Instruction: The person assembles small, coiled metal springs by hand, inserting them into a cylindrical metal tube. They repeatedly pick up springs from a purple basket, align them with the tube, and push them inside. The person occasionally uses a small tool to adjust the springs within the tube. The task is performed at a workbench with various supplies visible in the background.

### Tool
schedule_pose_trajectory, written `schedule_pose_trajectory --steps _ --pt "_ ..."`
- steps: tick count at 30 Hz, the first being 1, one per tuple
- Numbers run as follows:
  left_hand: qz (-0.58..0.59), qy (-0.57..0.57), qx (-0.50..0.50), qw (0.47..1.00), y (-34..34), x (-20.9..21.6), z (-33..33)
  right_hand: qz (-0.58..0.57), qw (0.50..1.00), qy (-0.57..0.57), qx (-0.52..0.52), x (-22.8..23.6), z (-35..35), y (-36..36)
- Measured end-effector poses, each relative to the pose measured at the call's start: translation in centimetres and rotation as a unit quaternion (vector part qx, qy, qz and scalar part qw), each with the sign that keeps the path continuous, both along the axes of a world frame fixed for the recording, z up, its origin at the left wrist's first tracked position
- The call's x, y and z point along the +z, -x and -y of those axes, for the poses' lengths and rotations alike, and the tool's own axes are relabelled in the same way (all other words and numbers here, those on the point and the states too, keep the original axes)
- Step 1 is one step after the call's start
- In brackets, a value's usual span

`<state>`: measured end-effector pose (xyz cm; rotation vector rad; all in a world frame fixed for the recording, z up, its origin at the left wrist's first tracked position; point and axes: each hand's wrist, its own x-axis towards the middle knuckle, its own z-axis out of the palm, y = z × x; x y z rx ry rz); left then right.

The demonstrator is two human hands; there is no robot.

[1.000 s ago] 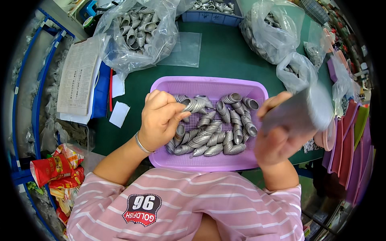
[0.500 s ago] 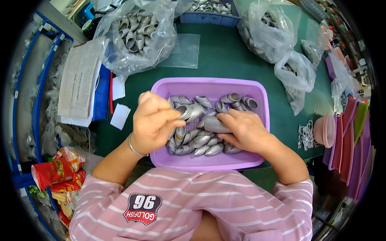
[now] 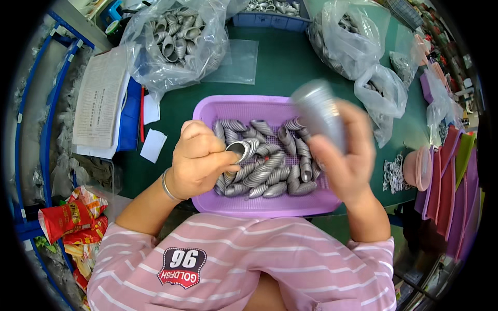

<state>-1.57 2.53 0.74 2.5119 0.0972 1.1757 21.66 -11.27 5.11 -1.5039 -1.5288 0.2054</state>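
Note:
Between the thumb and fingers of my left hand (image 3: 199, 155) is a grey ribbed, hollow tube piece (image 3: 249, 149), its round open end facing my fingers. My right hand (image 3: 353, 155) is wrapped around a larger grey cylinder (image 3: 324, 114), raised above the right side of the basket and tilted; motion blurs it. Below both hands sits a purple plastic basket (image 3: 249, 99) with mesh walls. Several grey ribbed pieces (image 3: 264, 171) of the same kind lie loosely in it.
Clear bags (image 3: 207, 59) of grey pieces stand at the back left, more bags (image 3: 363, 36) at the back right. A blue tray (image 3: 270, 20) is at the far edge. Papers (image 3: 98, 103) lie left; pink cups (image 3: 419, 166) and white ties (image 3: 395, 175) sit right.
My right hand has lifted the grey cylinder from low over the basket, up and to the right, tipping it upright. The left hand still holds its ribbed piece, its open end turned more into view.

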Motion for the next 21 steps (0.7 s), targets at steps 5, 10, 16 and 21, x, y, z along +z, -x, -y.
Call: schedule_pose_trajectory --steps 5,10,16,21 --pt "0.059 -0.036 -0.052 0.996 -0.6 1.6 1.6 -0.009 0.966 0.234 0.11 -3.4 0.6 1.7" --pt "0.041 -0.054 -0.072 0.995 -0.7 1.5 1.0 -0.215 0.932 0.285 0.062 -5.4 0.8 2.1" --pt "0.034 0.059 -0.04 0.997 0.1 0.0 1.7 -0.061 0.941 0.329 0.049 -5.5 0.2 1.2" --pt "0.076 0.29 -0.049 0.953 -0.2 -0.4 1.5 -0.002 0.937 0.344 0.064 -5.4 0.3 1.2"
